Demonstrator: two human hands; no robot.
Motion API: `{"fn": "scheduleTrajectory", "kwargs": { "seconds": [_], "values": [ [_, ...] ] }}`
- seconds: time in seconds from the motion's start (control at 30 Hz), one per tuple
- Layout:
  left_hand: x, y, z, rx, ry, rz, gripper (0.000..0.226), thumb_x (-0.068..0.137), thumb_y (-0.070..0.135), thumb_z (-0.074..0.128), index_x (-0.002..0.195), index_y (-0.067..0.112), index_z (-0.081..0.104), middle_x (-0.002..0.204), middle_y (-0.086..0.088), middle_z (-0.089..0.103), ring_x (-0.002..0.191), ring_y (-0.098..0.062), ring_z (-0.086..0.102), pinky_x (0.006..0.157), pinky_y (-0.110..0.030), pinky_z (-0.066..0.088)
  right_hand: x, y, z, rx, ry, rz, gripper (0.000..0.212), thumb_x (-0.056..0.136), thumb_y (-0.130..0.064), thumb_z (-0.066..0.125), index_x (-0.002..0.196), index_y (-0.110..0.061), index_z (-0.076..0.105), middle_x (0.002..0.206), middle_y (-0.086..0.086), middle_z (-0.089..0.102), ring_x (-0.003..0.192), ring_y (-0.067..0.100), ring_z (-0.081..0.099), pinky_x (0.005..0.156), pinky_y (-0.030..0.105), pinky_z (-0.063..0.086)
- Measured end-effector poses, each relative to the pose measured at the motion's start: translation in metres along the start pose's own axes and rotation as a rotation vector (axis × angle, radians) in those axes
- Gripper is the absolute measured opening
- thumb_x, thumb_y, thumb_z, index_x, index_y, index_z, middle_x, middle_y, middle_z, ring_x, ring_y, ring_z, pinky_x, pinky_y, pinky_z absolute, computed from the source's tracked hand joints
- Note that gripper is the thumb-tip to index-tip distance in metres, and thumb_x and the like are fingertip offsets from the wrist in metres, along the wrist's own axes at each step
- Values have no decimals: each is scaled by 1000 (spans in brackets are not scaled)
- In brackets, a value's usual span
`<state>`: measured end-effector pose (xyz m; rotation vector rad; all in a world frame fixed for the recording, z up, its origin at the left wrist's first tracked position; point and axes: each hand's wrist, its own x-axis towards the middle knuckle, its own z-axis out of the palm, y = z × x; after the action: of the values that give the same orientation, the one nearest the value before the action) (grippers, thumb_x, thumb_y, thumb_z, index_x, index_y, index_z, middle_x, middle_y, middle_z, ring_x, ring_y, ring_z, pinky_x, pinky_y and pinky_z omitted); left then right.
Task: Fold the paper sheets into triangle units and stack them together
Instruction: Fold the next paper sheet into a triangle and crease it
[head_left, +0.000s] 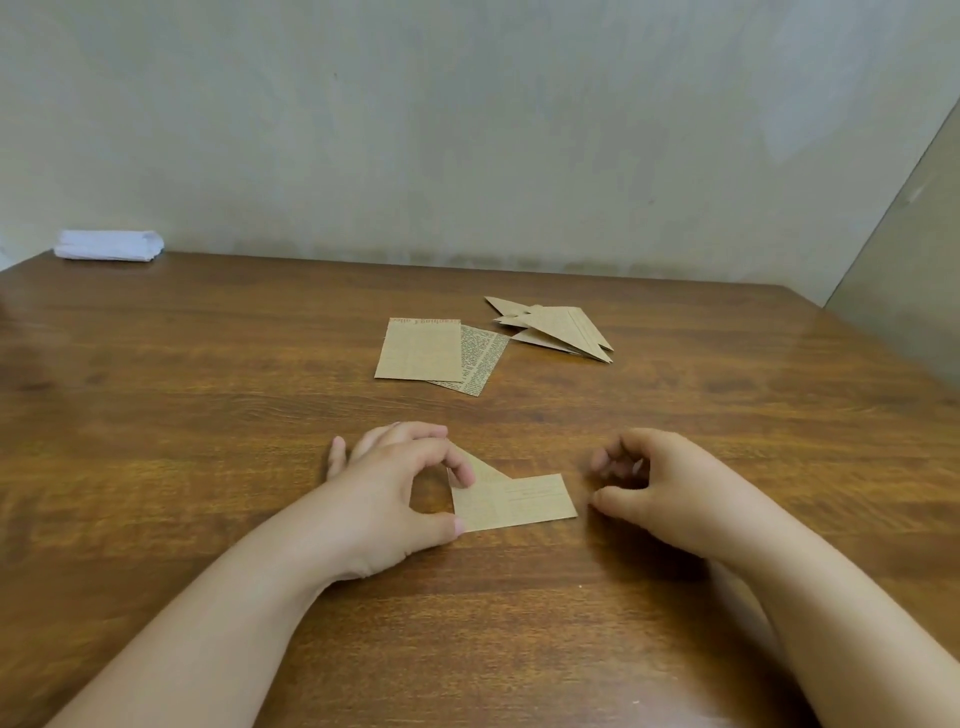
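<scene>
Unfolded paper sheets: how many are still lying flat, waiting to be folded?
2. One plain brown sheet lies mid-table; a printed sheet sits partly under its right edge. More could be hidden beneath them. The strip at the left hand is already part-folded.

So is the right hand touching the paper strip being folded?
Apart. The head view shows bare table between the right hand and the paper strip's right edge; only the left hand pinches it.

I see a brown wood-grain table (208, 415) filling near and mid view, soft glare on its right side; behind it a plain pale grey-green wall (467, 130), faintly stained; a panel (904, 291) leans in at far right; folded white cloth (109, 245) sits far left by the wall.
</scene>
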<state>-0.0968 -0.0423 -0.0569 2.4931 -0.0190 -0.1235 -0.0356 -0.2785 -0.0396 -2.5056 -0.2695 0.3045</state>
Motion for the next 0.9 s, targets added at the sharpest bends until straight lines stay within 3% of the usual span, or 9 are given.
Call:
{"fn": "scheduleTrajectory", "kwargs": {
  "seconds": [0.13, 0.23, 0.33, 0.5, 0.6, 0.67, 0.77, 0.83, 0.9],
  "values": [
    [-1, 2, 0, 24, 1, 15, 41, 84, 36, 67, 113, 50, 43, 121, 36, 24, 135, 2, 11, 117, -42, -13, 0, -4, 9, -28, -34, -91, 5, 88, -47, 58, 90, -44, 54, 101, -22, 49, 101, 4, 47, 85, 24, 40],
    [-1, 3, 0, 34, 4, 9, 53, 84, 37, 67, 123, 55, 35, 121, 36, 21, 136, 2, 10, 116, -42, -15, 3, -13, 13, -118, -91, -94, 21, 79, -58, 63, 85, -42, 52, 101, -23, 45, 96, 3, 45, 79, 26, 41],
    [-2, 3, 0, 27, 19, -10, 62, 83, 40, 67, 130, 55, 30, 129, 34, 21, 139, 0, 9, 116, -41, -15, 0, -19, 12, -62, -118, -81, 26, 71, -52, 75, 86, -40, 58, 91, -19, 56, 81, 1, 54, 62, 17, 40],
    [-6, 1, 4, -42, 128, 8, 75, 81, 39, 69, 134, 58, 20, 135, 34, 17, 134, 2, 16, 121, -42, 3, -10, -21, 14, 229, -25, -209, 11, 76, -28, 76, 77, -32, 66, 79, -13, 70, 69, 5, 63, 66, 16, 51],
    [-8, 8, 5, -346, 294, 43, 72, 85, 20, 64, 129, 61, 25, 132, 36, 24, 123, 11, 32, 103, -20, 35, -9, -29, 18, 384, 184, -323, 15, 78, -15, 73, 75, -28, 65, 70, -10, 68, 60, 3, 57, 55, 13, 43],
    [-5, 6, 4, -675, 405, -22, 53, 85, 13, 63, 121, 47, 43, 127, 25, 48, 110, 10, 52, 92, -19, 44, -4, -39, 18, 427, 339, -415, 20, 77, -9, 74, 73, -28, 66, 73, -13, 68, 60, -1, 55, 54, 9, 41],
    [-4, 6, -2, -1350, 158, -121, 53, 71, 36, 77, 117, 19, 58, 108, -7, 72, 98, -20, 70, 81, -40, 58, 2, -56, 21, 407, 489, -613, 32, 72, 4, 76, 70, -27, 66, 79, -14, 67, 73, 3, 61, 62, 7, 42],
    [-5, 7, -4, -1515, 15, -97, 63, 63, 46, 82, 114, 12, 66, 109, -19, 70, 99, -30, 70, 76, -42, 58, 6, -64, 31, 331, 540, -762, 28, 67, 7, 76, 73, -19, 66, 82, -12, 66, 79, 5, 62, 66, 10, 45],
    [-2, 7, -5, -1559, 53, -91, 53, 63, 38, 85, 109, 13, 71, 109, -19, 70, 94, -28, 70, 77, -42, 58, 7, -66, 43, 272, 535, -843, 23, 65, 4, 77, 74, -15, 67, 88, -11, 64, 82, 4, 62, 68, 14, 48]
  ]
}}
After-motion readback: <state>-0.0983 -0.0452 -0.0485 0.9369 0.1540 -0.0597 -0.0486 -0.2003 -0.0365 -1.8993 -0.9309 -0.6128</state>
